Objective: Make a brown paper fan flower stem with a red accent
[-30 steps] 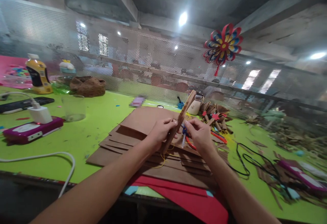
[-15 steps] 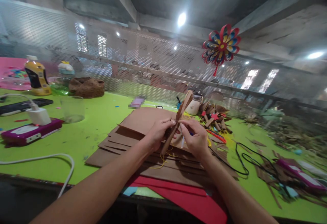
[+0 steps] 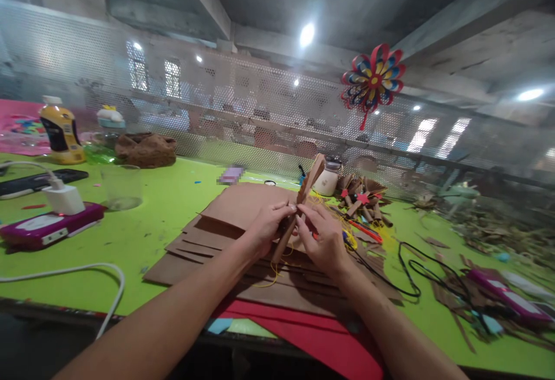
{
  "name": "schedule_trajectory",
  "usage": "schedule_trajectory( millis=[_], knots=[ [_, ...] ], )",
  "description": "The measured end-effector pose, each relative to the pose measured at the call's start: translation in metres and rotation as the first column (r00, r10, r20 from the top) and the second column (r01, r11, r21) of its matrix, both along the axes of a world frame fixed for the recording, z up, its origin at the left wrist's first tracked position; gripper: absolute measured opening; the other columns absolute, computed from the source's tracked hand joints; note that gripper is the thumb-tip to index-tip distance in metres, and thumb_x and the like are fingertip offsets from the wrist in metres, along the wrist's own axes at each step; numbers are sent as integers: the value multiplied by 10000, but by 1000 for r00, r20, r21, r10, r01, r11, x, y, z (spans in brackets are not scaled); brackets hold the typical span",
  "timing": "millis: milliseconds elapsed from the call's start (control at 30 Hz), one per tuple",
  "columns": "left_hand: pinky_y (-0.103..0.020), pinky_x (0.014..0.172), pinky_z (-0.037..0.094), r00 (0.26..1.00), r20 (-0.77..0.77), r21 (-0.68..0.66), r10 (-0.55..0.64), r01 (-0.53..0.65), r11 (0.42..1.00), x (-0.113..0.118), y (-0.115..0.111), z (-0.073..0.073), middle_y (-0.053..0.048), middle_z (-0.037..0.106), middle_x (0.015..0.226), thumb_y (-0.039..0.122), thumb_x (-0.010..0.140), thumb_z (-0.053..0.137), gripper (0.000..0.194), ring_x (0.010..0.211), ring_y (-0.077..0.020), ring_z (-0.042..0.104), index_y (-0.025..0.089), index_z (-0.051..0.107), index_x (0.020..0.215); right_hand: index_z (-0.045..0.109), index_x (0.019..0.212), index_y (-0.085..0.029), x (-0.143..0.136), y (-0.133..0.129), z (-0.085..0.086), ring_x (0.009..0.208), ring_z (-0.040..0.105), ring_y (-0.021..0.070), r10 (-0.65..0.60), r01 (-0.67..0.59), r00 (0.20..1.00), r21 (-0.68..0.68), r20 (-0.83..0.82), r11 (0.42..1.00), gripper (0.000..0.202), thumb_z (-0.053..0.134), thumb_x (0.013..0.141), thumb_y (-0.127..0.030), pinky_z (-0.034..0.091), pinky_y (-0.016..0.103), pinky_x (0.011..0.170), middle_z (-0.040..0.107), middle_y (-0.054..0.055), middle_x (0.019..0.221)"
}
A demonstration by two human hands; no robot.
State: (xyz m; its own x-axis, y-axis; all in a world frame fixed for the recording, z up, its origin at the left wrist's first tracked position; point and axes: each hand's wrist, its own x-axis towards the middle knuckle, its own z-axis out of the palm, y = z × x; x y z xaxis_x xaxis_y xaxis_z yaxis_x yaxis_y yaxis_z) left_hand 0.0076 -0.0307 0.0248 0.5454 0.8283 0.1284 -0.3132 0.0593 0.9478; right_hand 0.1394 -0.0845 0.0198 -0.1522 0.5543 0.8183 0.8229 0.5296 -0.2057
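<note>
A folded brown paper piece [image 3: 313,174], pleated at the upper end with a narrow rolled lower end, stands tilted over the stacked sheets. My left hand [image 3: 269,225] is closed around its middle. From the other side, the fingertips of my right hand [image 3: 323,240] pinch the same spot; whether thread lies between them is hidden. Yellow thread [image 3: 276,279] dangles by the lower end. Beneath both hands lies a stack of brown paper sheets [image 3: 229,203], some with cut or folded edges. Red paper [image 3: 303,328] sticks out below the stack, toward me.
Similar brown bundles with red stars [image 3: 363,198] lie behind on the right, by a white jar [image 3: 326,180]. A black cable [image 3: 405,264] and paper scraps cover the right side. At left are a purple power strip [image 3: 52,229], a clear cup [image 3: 121,189] and a yellow bottle [image 3: 63,131].
My right hand has shifted slightly left, its fingers closer in against the paper's middle. A white strip seen below its fingers before is out of sight. The left hand keeps its hold.
</note>
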Motion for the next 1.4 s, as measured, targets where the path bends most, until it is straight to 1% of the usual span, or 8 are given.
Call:
schedule_trajectory(
  millis=[133,300,433,633,933,1167,1400],
  knots=[
    [-139,443,363,1000,16,-3,3,-3,1000,0,-2,1,39,530,574,310,711,568,163,448,-41,449,159,578,770,552,1128,-159,-1,0,-2,723,532,186,-22,22,1000,-4,16,1000,319,461,836,-251,458,327,695,557,89,828],
    [-143,453,364,1000,15,-21,20,-20,1000,0,-3,1,37,537,576,302,711,571,152,480,-54,475,166,580,779,550,1128,-138,-2,1,-5,755,538,191,-55,53,998,38,43,998,324,450,843,-255,463,331,710,565,95,848],
    [-152,454,363,1000,10,-45,21,-21,999,0,-4,2,37,549,576,303,704,581,147,461,-53,467,168,571,762,549,1124,-121,-3,1,-5,762,537,194,-73,72,996,29,47,997,320,438,850,-245,462,328,709,571,97,836],
    [-155,435,346,1000,12,-43,22,-22,999,1,-3,3,44,527,542,292,691,594,143,427,-47,437,160,561,732,551,1115,-127,-6,0,-4,844,539,206,-52,52,998,18,21,998,302,434,855,-224,454,340,769,592,107,916],
    [-158,444,349,999,18,-32,43,-43,999,1,-3,2,41,552,573,299,694,592,152,454,-51,455,158,589,752,551,1123,-109,-8,1,-6,821,547,202,-81,80,997,35,18,996,316,432,854,-225,465,336,745,601,112,898],
    [-162,462,355,998,23,-47,53,-52,998,2,-4,3,34,565,590,286,677,607,144,488,-59,473,156,597,737,549,1124,-125,-7,1,-6,804,550,195,-79,78,997,39,17,996,311,426,856,-226,468,326,729,595,105,893],
    [-162,463,354,998,0,-30,66,-66,997,2,-1,-1,23,563,607,308,685,602,172,504,-66,478,154,596,761,567,1093,-103,-11,-2,-4,782,547,195,-99,98,995,44,18,994,299,430,854,-219,460,316,716,588,106,849]
  ],
)
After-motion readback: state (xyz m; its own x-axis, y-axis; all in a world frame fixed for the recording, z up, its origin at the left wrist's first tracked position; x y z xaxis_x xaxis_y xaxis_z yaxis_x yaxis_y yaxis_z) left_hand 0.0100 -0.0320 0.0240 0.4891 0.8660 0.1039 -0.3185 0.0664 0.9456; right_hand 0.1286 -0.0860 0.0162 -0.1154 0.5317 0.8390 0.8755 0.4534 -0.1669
